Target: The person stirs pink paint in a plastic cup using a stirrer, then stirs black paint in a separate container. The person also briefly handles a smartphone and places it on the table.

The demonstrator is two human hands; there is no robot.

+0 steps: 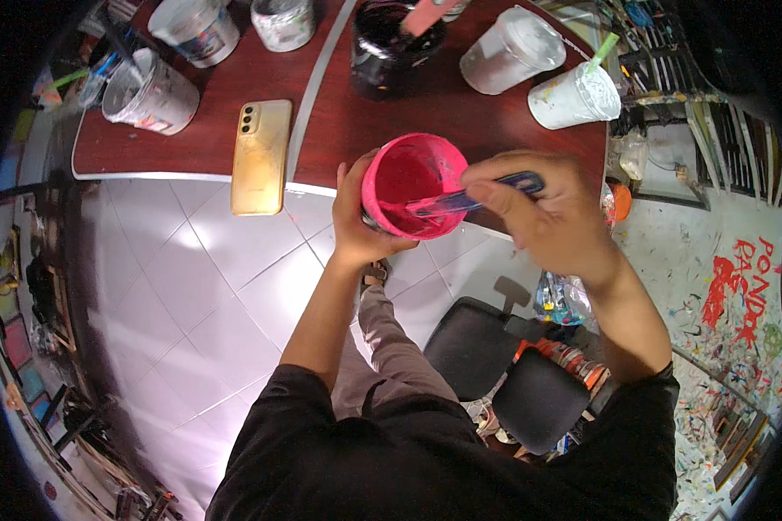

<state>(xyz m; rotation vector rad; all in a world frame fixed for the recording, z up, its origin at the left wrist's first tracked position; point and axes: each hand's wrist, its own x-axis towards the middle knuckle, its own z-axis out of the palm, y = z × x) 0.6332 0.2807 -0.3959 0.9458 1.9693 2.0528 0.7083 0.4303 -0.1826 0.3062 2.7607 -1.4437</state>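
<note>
Painted Lettering Beside a Bench of Tubs

The clearest writing is the large red lettering [717,291], brushed by hand across a pale, paint-spattered surface at the right. A second piece is the coloured printed label on the tub [191,35] at the upper left of the bench [334,130]; its print is too small to read. The gold phone [261,161] lies with its camera side up, its near end reaching past the bench's white edge; any mark on it cannot be made out.

The pink tub [439,161], coated with pink paint inside and over the rim, is held up at the bench's near edge, its mouth tilted toward the camera. The left hand [356,208] cups it, fingers wrapped around the outer wall. The right hand [552,213] has its thumb and curled fingers pinching a blue-handled tool [450,205], whose far end sits inside the tub against the pink paint.

Beyond stand a black tub [382,69] with a pink-coated stick [427,16] in it, a grey-white tub [500,65], and a white tub [573,102] holding a green handle [605,50].
</note>
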